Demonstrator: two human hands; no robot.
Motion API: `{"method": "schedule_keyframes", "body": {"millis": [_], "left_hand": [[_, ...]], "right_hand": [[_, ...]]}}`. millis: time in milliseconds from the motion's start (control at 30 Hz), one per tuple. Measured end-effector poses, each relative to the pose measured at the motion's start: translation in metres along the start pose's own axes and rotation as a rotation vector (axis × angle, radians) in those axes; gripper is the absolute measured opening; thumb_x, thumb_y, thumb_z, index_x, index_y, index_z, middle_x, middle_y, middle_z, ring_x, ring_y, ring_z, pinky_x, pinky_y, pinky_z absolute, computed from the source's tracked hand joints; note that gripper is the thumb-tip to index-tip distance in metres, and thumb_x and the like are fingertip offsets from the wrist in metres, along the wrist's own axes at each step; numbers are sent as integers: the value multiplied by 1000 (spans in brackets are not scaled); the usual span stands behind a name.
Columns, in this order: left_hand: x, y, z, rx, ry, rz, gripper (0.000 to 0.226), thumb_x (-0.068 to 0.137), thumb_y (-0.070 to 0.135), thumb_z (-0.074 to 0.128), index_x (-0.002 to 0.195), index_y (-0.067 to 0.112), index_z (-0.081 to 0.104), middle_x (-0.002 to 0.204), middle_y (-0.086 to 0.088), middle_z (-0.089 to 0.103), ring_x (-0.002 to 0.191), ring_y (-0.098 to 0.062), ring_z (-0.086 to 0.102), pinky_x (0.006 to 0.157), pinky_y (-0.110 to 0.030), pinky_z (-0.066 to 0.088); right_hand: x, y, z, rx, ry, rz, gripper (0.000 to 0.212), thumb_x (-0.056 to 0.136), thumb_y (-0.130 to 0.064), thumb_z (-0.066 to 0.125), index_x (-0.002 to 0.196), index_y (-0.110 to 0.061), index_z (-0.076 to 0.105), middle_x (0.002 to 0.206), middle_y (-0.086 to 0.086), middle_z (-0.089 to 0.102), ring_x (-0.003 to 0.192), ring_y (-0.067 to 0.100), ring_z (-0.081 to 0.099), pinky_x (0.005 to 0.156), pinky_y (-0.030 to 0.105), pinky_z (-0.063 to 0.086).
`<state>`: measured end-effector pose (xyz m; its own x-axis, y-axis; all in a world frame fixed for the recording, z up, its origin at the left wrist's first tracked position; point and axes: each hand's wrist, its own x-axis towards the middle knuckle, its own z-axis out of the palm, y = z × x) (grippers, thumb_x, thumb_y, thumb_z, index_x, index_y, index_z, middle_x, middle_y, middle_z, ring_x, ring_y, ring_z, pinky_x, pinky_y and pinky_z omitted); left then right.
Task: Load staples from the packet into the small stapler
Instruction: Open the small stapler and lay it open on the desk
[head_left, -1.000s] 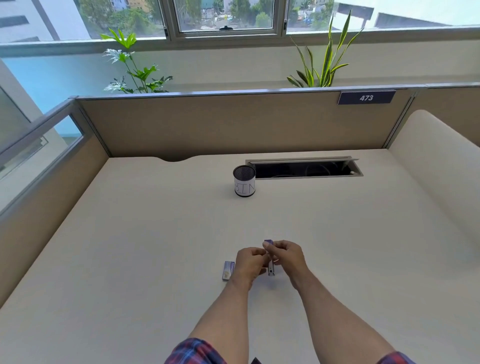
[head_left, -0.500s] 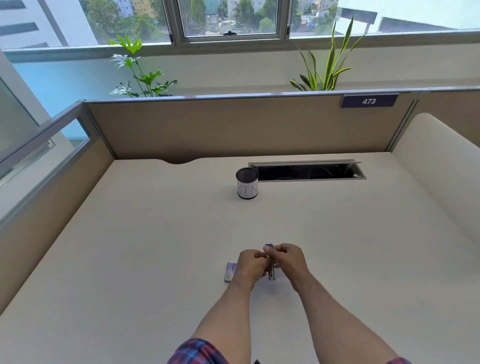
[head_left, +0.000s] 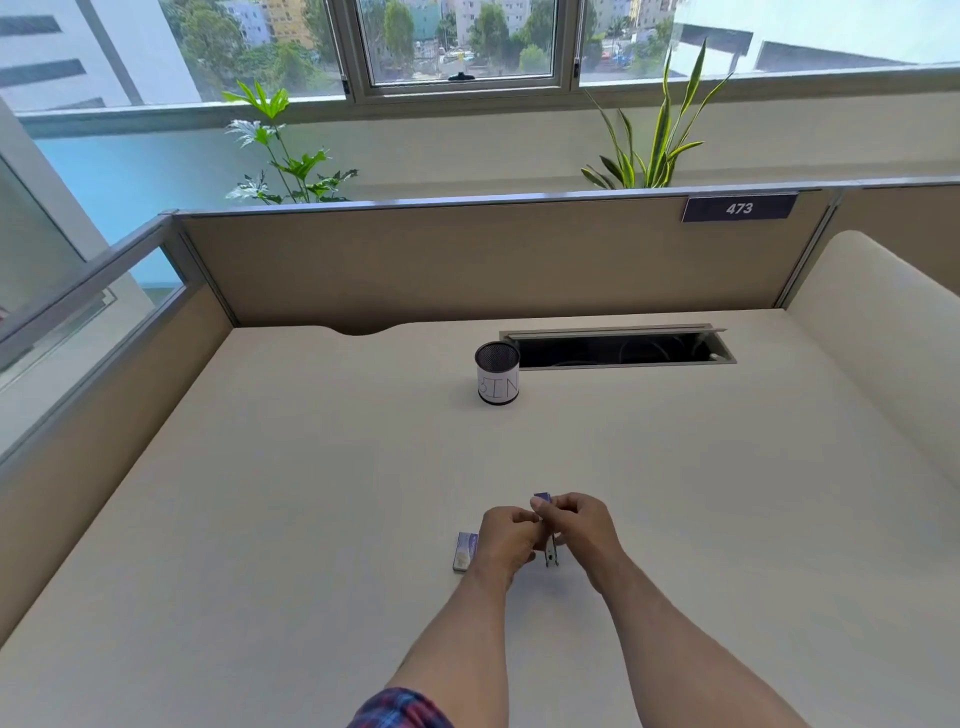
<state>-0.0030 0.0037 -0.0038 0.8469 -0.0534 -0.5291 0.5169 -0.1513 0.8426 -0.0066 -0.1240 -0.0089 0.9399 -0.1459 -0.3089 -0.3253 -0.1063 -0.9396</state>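
A small stapler (head_left: 549, 551) with a purple top and a metal base is held up off the desk between both hands. My right hand (head_left: 582, 530) grips its purple upper end, and the metal part hangs down below the fingers. My left hand (head_left: 506, 535) has its fingers curled against the stapler's left side; what they pinch is hidden. The staple packet (head_left: 464, 551), a small purple and white box, lies on the desk just left of my left hand.
A mesh cup labelled BIN (head_left: 497, 379) stands further back on the cream desk (head_left: 260, 519). Behind it is an open cable slot (head_left: 618, 348). Partition walls (head_left: 467, 260) enclose the desk at the back and on both sides.
Both hands keep hold of the stapler in the same spot. The view has tilted slightly; the hands show only small finger movement.
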Motion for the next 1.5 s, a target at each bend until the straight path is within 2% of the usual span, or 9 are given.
{"method": "schedule_keyframes", "body": {"millis": [167, 333, 567, 667, 1000, 1167, 1300, 1400, 1500], "left_hand": [[-2, 0, -2, -23, -11, -19, 23, 89, 12, 75, 105, -3, 74, 99, -18, 78, 75, -15, 72, 68, -26, 51], [-7, 2, -4, -41, -53, -23, 21, 90, 13, 73, 109, 4, 74, 87, -7, 80, 72, -6, 76, 72, -27, 51], [-7, 1, -6, -58, -78, -24, 33, 79, -1, 75, 111, 8, 72, 106, -10, 78, 96, -17, 72, 86, -35, 57], [-5, -1, -6, -98, -75, -41, 43, 78, 0, 80, 117, 3, 64, 109, -10, 77, 107, -22, 72, 88, -36, 58], [-5, -9, -12, -191, -121, -30, 55, 78, 3, 85, 123, 12, 55, 106, -12, 79, 111, -28, 72, 95, -42, 57], [-5, -14, -12, -273, -55, -88, 37, 88, 3, 73, 121, 6, 56, 87, -8, 80, 85, -21, 78, 82, -34, 56], [-3, -16, -13, -349, -53, -97, 15, 104, 13, 57, 117, 7, 59, 92, -6, 81, 86, -21, 79, 82, -35, 57], [-3, -16, -12, -395, -41, -128, 16, 105, 16, 56, 113, 7, 66, 94, -8, 81, 88, -22, 79, 80, -33, 59], [-5, -17, -9, -446, -27, -185, 20, 104, 8, 55, 116, 0, 69, 90, -11, 80, 87, -22, 79, 75, -31, 60]], "right_hand": [[0, 2, -1, -30, -17, -9, 36, 88, -27, 80, 82, 7, 71, 87, 25, 74, 75, 28, 67, 77, 44, 56], [-4, 4, -3, -64, -29, -23, 24, 88, -37, 80, 80, -15, 81, 80, 5, 79, 82, 25, 76, 78, 43, 59], [-8, 2, -2, -225, -11, -123, 15, 83, -44, 82, 84, -29, 81, 79, -8, 77, 48, 14, 64, 49, 25, 48], [-8, 5, -3, -316, -15, -160, 13, 84, -48, 78, 84, -35, 80, 82, -13, 76, 50, 4, 59, 53, 24, 47], [-5, 16, -5, -542, -35, -257, 15, 98, -42, 65, 102, -32, 74, 83, -12, 74, 80, 6, 69, 75, 31, 56], [-6, 20, -7, -536, -105, -317, 10, 100, -30, 60, 94, -30, 68, 84, -12, 73, 79, 7, 67, 74, 29, 54], [-4, 20, -5, -593, -124, -346, 12, 101, -26, 56, 98, -28, 67, 94, -13, 69, 88, 12, 64, 82, 34, 53], [-3, 23, -4, -622, -117, -363, 21, 105, -24, 54, 119, -23, 70, 108, -9, 68, 98, 15, 63, 90, 35, 51], [-6, 25, -2, -568, -107, -353, 21, 104, -22, 57, 118, -21, 72, 111, -6, 71, 103, 15, 66, 93, 38, 52]]}}
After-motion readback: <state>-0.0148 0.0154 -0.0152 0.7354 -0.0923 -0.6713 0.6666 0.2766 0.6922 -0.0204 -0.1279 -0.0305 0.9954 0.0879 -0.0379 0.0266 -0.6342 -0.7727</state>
